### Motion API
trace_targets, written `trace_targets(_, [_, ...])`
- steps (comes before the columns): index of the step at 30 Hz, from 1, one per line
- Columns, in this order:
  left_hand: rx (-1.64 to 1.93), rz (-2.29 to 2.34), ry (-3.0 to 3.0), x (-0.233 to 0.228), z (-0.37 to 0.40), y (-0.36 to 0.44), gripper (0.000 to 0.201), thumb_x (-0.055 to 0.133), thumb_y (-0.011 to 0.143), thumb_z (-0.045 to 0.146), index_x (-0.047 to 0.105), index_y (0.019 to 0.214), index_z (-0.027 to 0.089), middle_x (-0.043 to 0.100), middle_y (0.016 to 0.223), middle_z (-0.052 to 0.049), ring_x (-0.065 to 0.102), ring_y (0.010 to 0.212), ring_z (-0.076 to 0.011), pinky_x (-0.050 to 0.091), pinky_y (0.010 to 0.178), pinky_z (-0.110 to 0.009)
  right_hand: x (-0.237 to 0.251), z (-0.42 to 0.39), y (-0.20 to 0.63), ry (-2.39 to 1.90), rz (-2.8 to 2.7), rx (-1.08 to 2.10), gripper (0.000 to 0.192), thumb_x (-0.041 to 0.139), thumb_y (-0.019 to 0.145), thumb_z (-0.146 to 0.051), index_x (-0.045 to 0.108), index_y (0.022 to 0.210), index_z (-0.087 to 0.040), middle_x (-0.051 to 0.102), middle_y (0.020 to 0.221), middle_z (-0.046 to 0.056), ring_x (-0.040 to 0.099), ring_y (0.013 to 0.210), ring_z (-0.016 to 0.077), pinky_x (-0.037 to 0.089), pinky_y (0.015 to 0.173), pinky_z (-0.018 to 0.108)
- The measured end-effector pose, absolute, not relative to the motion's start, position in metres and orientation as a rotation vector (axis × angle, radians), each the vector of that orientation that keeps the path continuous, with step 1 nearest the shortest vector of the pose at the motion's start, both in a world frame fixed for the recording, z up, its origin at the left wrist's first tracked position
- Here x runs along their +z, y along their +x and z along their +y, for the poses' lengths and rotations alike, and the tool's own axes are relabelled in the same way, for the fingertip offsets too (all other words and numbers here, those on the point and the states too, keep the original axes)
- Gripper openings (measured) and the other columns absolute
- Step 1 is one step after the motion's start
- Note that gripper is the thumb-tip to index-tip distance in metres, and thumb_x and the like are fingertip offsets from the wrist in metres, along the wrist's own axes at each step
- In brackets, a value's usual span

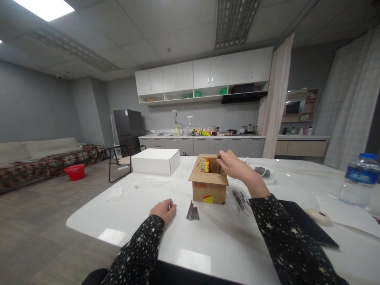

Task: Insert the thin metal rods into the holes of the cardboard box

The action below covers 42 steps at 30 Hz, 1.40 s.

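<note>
Work in progress, apparently partway: a bundle of long nails (192, 211) is lying roughly aligned at the lower centre of the frame, while a looser pile of thin metal pieces (240, 200) is lying just right of the open cardboard box (209, 190), seemingly left unarranged. The box's contents are remaining largely hidden. The right hand (230, 164) is reaching to the box's opening, fingers bending close together; whether they are grasping anything cannot be told. The left hand (164, 210) is resting released on the white table (130, 221), fingers loosely curling, nothing visibly held.
</note>
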State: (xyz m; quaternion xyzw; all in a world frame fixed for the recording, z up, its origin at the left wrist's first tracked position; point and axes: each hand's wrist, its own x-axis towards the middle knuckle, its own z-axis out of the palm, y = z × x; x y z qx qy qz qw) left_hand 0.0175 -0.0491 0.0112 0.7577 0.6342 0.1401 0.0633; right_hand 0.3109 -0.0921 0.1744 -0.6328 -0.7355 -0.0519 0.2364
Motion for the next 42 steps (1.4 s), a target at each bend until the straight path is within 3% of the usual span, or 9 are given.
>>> trace_targets(9, [0.434, 1.928, 2.286, 0.011, -0.051, 0.018, 0.029, 0.040, 0.084, 0.041, 0.061, 0.080, 0.023, 0.066, 0.079, -0.003, 0.060, 0.078, -0.0191, 0.039, 0.067, -0.028, 0.181, -0.098, 0.311, -1.560, -2.022, -0.183, 0.018, 0.042, 0.091, -0.031, 0.055, 0.091, -0.018, 0.066, 0.088, 0.007, 0.057, 0.077, 0.0178, 0.036, 0.066, 0.026])
trace_targets(20, [0.467, 1.951, 2.272, 0.006, -0.052, 0.016, 0.028, 0.040, 0.083, 0.042, 0.061, 0.078, 0.024, 0.066, 0.075, -0.002, 0.060, 0.074, -0.0185, 0.038, 0.064, -0.027, 0.198, -0.136, 0.293, -1.363, -2.089, 0.038, 0.029, 0.044, 0.088, -0.044, 0.058, 0.089, -0.018, 0.065, 0.085, 0.005, 0.057, 0.071, 0.0151, 0.039, 0.060, 0.025])
trace_targets(26, [0.457, 1.953, 2.264, 0.006, -0.053, 0.016, 0.028, 0.040, 0.083, 0.041, 0.061, 0.079, 0.023, 0.066, 0.075, -0.002, 0.060, 0.075, -0.0182, 0.038, 0.064, -0.026, 0.198, -0.156, 0.275, -1.252, -2.161, 0.172, 0.025, 0.046, 0.089, -0.039, 0.058, 0.088, -0.018, 0.064, 0.080, 0.004, 0.056, 0.068, 0.0134, 0.041, 0.059, 0.025])
trace_targets(29, [0.452, 1.955, 2.265, 0.008, -0.055, 0.016, 0.028, 0.040, 0.083, 0.042, 0.061, 0.079, 0.023, 0.066, 0.076, -0.002, 0.060, 0.076, -0.0182, 0.038, 0.065, -0.027, 0.183, -0.163, 0.264, -1.213, -2.299, 0.156, 0.020, 0.045, 0.091, -0.032, 0.057, 0.086, -0.017, 0.064, 0.078, 0.004, 0.056, 0.066, 0.0128, 0.039, 0.057, 0.024])
trace_targets(35, [0.463, 1.943, 2.282, 0.007, -0.054, 0.015, 0.028, 0.040, 0.083, 0.042, 0.060, 0.078, 0.023, 0.066, 0.076, -0.002, 0.060, 0.076, -0.0182, 0.037, 0.064, -0.027, 0.116, -0.157, 0.251, -1.241, -2.548, -0.197, 0.013, 0.048, 0.091, -0.027, 0.055, 0.084, -0.018, 0.066, 0.076, 0.003, 0.059, 0.064, 0.0148, 0.033, 0.053, 0.024])
trace_targets(42, [0.486, 1.941, 2.306, 0.000, -0.050, 0.013, 0.028, 0.039, 0.083, 0.042, 0.060, 0.077, 0.024, 0.066, 0.074, -0.002, 0.061, 0.075, -0.0191, 0.038, 0.064, -0.027, 0.040, -0.131, 0.259, -1.203, -2.549, -0.466, 0.014, 0.045, 0.092, -0.019, 0.054, 0.082, -0.017, 0.067, 0.078, 0.005, 0.063, 0.066, 0.0168, 0.039, 0.055, 0.027])
